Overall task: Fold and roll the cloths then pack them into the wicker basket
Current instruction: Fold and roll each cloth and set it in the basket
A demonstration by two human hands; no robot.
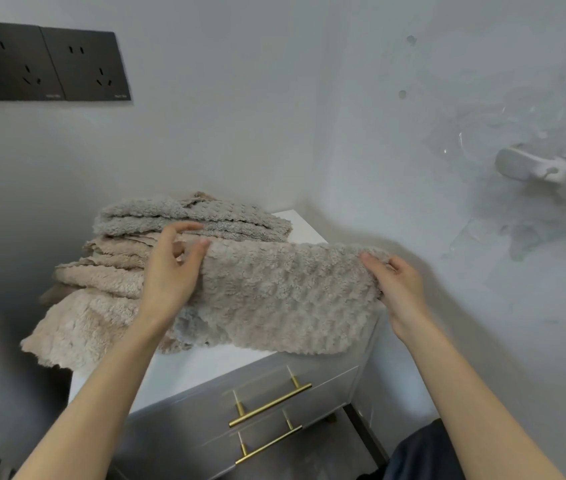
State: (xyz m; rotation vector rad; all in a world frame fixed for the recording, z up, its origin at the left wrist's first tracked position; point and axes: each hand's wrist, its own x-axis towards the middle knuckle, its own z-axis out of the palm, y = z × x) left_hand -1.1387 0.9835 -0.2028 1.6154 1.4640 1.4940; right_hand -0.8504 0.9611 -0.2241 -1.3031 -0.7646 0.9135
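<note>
A fluffy grey-beige cloth (285, 292) is stretched between both hands above the cabinet top, its lower edge hanging down to the surface. My left hand (170, 271) pinches its upper left corner with thumb and fingers. My right hand (399, 285) grips its right edge. Behind and to the left lies a pile of several more cloths (129, 265), grey ones on top and beige ones below, one draping over the cabinet's left edge. No wicker basket is in view.
The cloths lie on a white-topped grey cabinet (212, 365) with two drawers and brass handles (271, 403), set in a wall corner. Dark wall sockets (45, 64) sit upper left. A white wall shelf with clear plastic (551, 174) is at the right.
</note>
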